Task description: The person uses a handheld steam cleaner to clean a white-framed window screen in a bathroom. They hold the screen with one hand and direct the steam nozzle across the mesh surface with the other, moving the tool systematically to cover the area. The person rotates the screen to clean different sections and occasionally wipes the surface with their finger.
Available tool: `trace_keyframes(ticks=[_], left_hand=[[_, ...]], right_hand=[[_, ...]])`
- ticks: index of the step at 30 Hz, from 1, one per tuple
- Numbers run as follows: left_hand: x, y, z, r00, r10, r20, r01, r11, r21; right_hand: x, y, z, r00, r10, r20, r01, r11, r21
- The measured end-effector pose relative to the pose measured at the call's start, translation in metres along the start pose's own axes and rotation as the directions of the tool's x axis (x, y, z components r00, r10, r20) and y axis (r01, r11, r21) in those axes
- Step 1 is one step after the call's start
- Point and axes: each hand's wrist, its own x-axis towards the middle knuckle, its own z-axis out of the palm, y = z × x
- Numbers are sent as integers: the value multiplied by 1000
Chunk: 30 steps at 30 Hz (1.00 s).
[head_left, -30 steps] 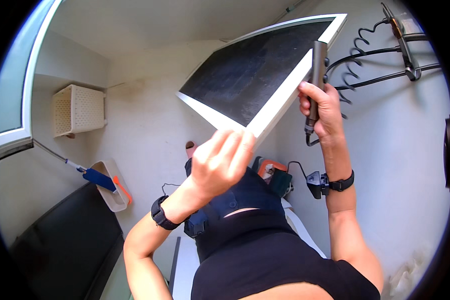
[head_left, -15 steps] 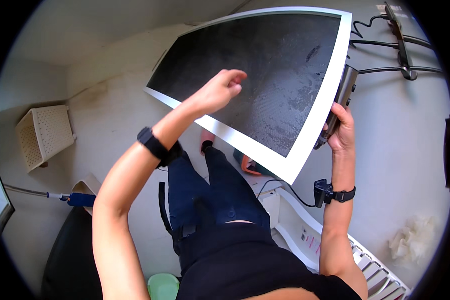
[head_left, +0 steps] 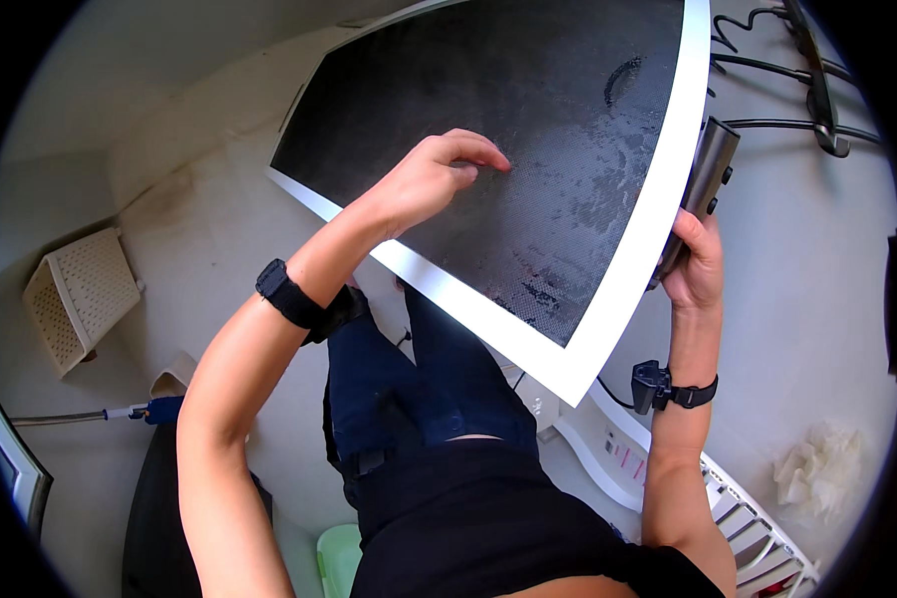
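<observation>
A large white-framed panel with a dark mesh surface (head_left: 508,229) is held tilted before me. Patchy wet-looking or dusty marks cover its right part. My left hand (head_left: 431,181) is over the mesh, fingers bent forward and thumb apart, holding nothing I can see; its fingertips are at or just above the surface. At the panel's right edge, my right hand (head_left: 696,261) is closed, thumb by the white frame (head_left: 623,269), other fingers partly hidden. A dark grey bar with small knobs (head_left: 716,164) is directly beside that hand; whether the hand touches it, I cannot tell.
Black hoses and a hook bracket (head_left: 817,85) are at the upper right. A cream perforated basket (head_left: 90,294) is at the left, near a rod with a blue sleeve (head_left: 161,410). A white rack (head_left: 752,518), a pale mesh puff (head_left: 817,468) and a green basin (head_left: 339,558) are lower down.
The panel's near corner has come lower and closer in view, its far edge now cut off. My left hand has moved slightly right over the mesh, its fingers stretched further out.
</observation>
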Motion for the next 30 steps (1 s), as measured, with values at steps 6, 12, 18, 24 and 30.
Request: trace_keyframes(ticks=[6, 12, 18, 24, 30], left_hand=[[-5, -14, 4, 997, 26, -67, -24, 999, 28], [-2, -16, 7, 997, 33, -69, -31, 999, 29], [-6, -19, 11, 997, 34, -72, -36, 999, -14], [-13, -34, -4, 975, -82, -207, 54, 990, -134], [-56, -160, -56, 404, -262, -876, 270, 950, -159]], right_hand=[[0, 4, 1, 999, -16, -37, 15, 1000, -6], [2, 8, -6, 1000, -10, -23, 10, 1000, 1], [1, 9, -4, 999, -17, -41, 17, 1000, 12], [-1, 9, -2, 999, 16, -45, -15, 999, 30], [0, 1, 5, 1000, -3, -23, 2, 1000, -30]])
